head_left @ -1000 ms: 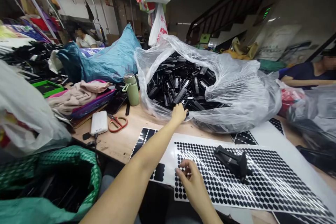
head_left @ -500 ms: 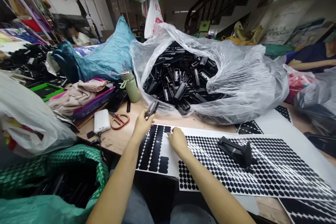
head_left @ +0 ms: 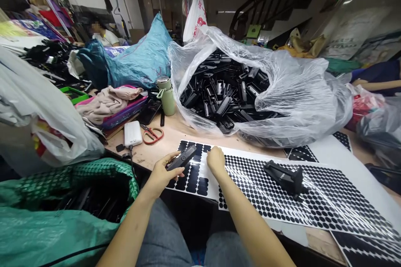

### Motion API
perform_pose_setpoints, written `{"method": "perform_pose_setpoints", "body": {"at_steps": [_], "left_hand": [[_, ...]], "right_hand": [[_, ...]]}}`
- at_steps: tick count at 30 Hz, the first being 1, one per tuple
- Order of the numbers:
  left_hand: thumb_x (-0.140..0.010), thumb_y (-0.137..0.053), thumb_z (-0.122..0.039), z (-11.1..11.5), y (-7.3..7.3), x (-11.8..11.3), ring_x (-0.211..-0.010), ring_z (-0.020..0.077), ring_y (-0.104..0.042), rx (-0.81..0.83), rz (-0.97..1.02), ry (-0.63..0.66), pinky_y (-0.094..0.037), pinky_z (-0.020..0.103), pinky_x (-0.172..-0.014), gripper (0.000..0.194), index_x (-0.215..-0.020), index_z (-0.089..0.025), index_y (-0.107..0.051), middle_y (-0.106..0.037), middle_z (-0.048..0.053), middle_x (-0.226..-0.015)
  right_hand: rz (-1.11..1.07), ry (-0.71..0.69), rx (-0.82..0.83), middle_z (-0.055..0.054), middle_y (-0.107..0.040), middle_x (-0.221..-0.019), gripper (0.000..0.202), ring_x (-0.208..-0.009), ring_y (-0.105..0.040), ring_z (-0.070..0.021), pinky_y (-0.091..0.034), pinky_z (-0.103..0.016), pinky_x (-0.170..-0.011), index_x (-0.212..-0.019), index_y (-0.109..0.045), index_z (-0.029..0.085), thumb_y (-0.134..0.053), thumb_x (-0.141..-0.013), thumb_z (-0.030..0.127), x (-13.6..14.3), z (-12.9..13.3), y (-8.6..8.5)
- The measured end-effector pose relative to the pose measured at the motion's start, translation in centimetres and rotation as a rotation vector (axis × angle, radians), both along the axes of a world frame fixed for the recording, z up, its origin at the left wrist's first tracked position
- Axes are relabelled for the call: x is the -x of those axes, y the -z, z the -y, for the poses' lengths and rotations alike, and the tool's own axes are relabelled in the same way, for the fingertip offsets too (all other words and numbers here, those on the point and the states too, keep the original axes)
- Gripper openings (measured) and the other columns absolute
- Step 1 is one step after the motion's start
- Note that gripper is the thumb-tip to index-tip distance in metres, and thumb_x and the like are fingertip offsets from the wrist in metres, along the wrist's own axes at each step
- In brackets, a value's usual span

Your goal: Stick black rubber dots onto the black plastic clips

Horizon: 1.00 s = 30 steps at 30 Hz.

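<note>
My left hand (head_left: 163,174) grips a long black plastic part (head_left: 181,157) with a textured face and a small round mark. It hangs over the left side of a sheet of black rectangular stickers (head_left: 194,181). My right hand (head_left: 216,159) is closed at the upper part of that sheet, fingertips at the sticker rows; whether a sticker is pinched there I cannot make out. To the right lies a sheet of round black stickers (head_left: 250,183), overlapping the first. A black folding stand-like part (head_left: 284,178) rests on top of it.
A big clear plastic bag (head_left: 294,91) full of black parts stands behind the sheets. Left of it are a green bottle (head_left: 166,99), red-handled scissors (head_left: 153,135) and a white power bank (head_left: 133,133). A green woven sack (head_left: 103,167) sits at lower left. A person's arm shows far right.
My left hand has come nearer to me and lower, turning the black part so its textured face shows. My right hand stays at the sticker sheet. The view has shifted slightly left.
</note>
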<state>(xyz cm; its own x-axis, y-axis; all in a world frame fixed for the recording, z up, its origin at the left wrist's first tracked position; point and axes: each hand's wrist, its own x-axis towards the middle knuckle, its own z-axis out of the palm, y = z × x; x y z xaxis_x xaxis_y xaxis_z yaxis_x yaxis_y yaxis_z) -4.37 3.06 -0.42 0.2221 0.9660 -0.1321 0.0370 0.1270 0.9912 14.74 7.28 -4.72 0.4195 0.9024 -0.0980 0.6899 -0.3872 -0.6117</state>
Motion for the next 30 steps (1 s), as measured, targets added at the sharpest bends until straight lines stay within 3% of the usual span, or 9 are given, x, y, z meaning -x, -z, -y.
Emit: {"method": "perform_pose_setpoints", "body": {"at_steps": [3,6,8,11,13,16,30], "left_hand": [[-0.064,-0.069,-0.021,0.5,-0.4,0.4,-0.056,0.0114,-0.059,0.018,0.019,0.021,-0.042,0.021,-0.046,0.056,-0.116,-0.014,-0.051,-0.061,0.002,-0.08],[-0.066,-0.067,-0.019,1.1,-0.9,0.6,-0.052,0.0104,-0.057,0.067,-0.006,0.072,-0.041,0.02,-0.046,0.056,-0.118,-0.012,-0.051,-0.062,0.0,-0.066],[-0.067,-0.066,-0.019,1.4,-1.2,0.5,-0.051,0.0105,-0.056,0.093,-0.033,0.125,-0.04,0.019,-0.046,0.056,-0.12,-0.012,-0.051,-0.061,-0.001,-0.057],[-0.067,-0.066,-0.018,1.8,-1.7,0.1,-0.051,0.011,-0.056,0.107,-0.062,0.193,-0.04,0.02,-0.046,0.055,-0.12,-0.013,-0.053,-0.062,-0.001,-0.054],[-0.067,-0.066,-0.018,2.1,-2.0,-0.2,-0.051,0.0116,-0.057,0.11,-0.079,0.236,-0.041,0.02,-0.046,0.054,-0.119,-0.013,-0.053,-0.062,-0.001,-0.054],[-0.067,-0.066,-0.018,2.5,-2.3,-0.4,-0.051,0.0124,-0.058,0.113,-0.11,0.294,-0.041,0.021,-0.046,0.054,-0.119,-0.013,-0.054,-0.062,-0.001,-0.053],[-0.066,-0.064,-0.015,3.0,-2.7,-0.9,-0.049,0.0125,-0.058,0.063,-0.138,0.344,-0.043,0.02,-0.044,0.05,-0.116,-0.014,-0.058,-0.062,-0.001,-0.055]], "right_hand": [[-0.102,-0.047,-0.055,-0.018,-0.06,-0.095,0.017,-0.088,-0.056,-0.0249,-0.039,-0.034,-0.075,-0.086,-0.057,0.011,-0.042,-0.081,0.018,-0.5,1.0,-1.2],[-0.259,-0.14,-0.109,-0.008,-0.062,-0.085,0.021,-0.076,-0.056,-0.0173,-0.041,-0.028,-0.068,-0.082,-0.054,0.017,-0.04,-0.084,0.032,-1.3,3.2,-3.5],[-0.441,-0.22,-0.128,-0.005,-0.061,-0.088,0.021,-0.07,-0.053,-0.0139,-0.041,-0.027,-0.064,-0.077,-0.053,0.018,-0.046,-0.08,0.038,-1.7,5.1,-5.3],[-0.678,-0.316,-0.068,-0.004,-0.058,-0.093,0.02,-0.065,-0.048,-0.0109,-0.04,-0.027,-0.062,-0.066,-0.05,0.018,-0.055,-0.072,0.036,-2.0,7.4,-7.4],[-0.74,-0.343,0.009,-0.002,-0.055,-0.08,0.02,-0.061,-0.045,-0.0102,-0.039,-0.027,-0.061,-0.065,-0.049,0.018,-0.057,-0.071,0.035,-2.2,8.3,-8.0],[-0.762,-0.358,0.064,0.001,-0.049,-0.066,0.019,-0.059,-0.043,-0.0102,-0.039,-0.027,-0.06,-0.069,-0.05,0.018,-0.056,-0.072,0.035,-2.8,9.0,-8.1],[-0.734,-0.335,0.05,0.002,-0.049,-0.065,0.019,-0.06,-0.05,-0.0108,-0.042,-0.026,-0.061,-0.07,-0.052,0.018,-0.056,-0.074,0.035,-3.2,10.2,-7.6]]}}
